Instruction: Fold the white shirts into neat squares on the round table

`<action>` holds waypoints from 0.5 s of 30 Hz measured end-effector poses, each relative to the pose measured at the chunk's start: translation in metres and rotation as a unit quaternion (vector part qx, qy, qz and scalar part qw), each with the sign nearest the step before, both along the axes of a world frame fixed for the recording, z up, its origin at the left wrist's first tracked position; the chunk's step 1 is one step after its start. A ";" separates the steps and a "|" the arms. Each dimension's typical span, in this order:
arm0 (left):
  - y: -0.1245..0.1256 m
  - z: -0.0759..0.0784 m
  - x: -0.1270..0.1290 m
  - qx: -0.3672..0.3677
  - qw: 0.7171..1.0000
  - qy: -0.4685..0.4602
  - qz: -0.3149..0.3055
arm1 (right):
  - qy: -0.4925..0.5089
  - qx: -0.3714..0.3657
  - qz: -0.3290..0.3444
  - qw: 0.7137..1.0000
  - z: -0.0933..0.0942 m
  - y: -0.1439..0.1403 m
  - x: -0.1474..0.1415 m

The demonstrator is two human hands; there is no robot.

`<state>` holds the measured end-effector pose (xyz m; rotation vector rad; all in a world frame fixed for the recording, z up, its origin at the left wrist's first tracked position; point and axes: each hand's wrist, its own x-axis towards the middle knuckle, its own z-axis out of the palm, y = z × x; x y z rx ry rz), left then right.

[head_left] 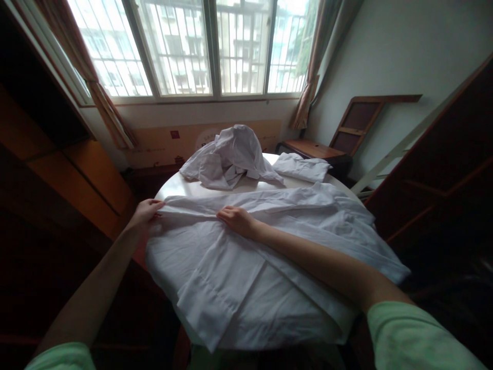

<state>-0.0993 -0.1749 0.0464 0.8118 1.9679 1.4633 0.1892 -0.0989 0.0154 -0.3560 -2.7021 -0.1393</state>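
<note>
Green sleeves: nearest the camera, the light green sleeves (416,334) come in at both lower corners, with bare forearms reaching forward from them.
Left hand: the left hand (148,210) has thumb and fingertips drawn together on the far left corner of the cloth, with no clear gap between them.
Right hand: the right hand (239,221) lies palm down near the middle of the far part, fingers bent and close together, tips on a fold; whether they pinch it or only press, I cannot tell.
White garment: the white garment (239,277) is spread beneath both hands, wrinkled at the right; a long fold runs between the two hands, and a strip like a sleeve (219,295) slants toward the near edge.
Round table: the white round table (173,186) carries the garment, its glossy top bare along the far left rim.
Crumpled pile: beyond the garment, a heap of white cloth (234,154) stands loosely bunched.
Folded bundle: right of the heap, a flat folded white cloth (302,167) lies near the table's far right rim.
Under the window: a printed tan panel (154,146) stands behind the table, a low wooden cabinet (311,149) to its right.
Window: the barred window (185,51) glows between tied brown curtains (92,87).
</note>
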 end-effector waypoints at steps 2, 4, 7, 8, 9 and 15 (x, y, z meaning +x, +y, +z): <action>0.003 0.002 0.000 -0.011 0.968 0.247 0.044 | -0.008 -0.007 -0.006 1.000 0.002 -0.001 0.001; 0.008 0.007 0.011 0.002 0.900 0.435 0.032 | -0.018 -0.018 -0.014 1.000 0.003 -0.003 0.001; 0.022 0.015 0.049 0.042 0.824 0.558 -0.088 | -0.041 -0.022 -0.029 0.998 0.005 -0.007 0.001; 0.028 0.016 0.065 0.048 0.805 0.579 -0.119 | -0.053 -0.017 -0.029 0.998 0.006 -0.008 0.000; 0.035 0.016 0.081 0.045 0.791 0.595 -0.139 | -0.070 -0.011 -0.021 0.997 0.008 -0.010 0.000; 0.069 -0.012 0.123 0.005 0.732 0.611 -0.303 | -0.061 -0.019 0.006 0.998 0.044 0.007 0.012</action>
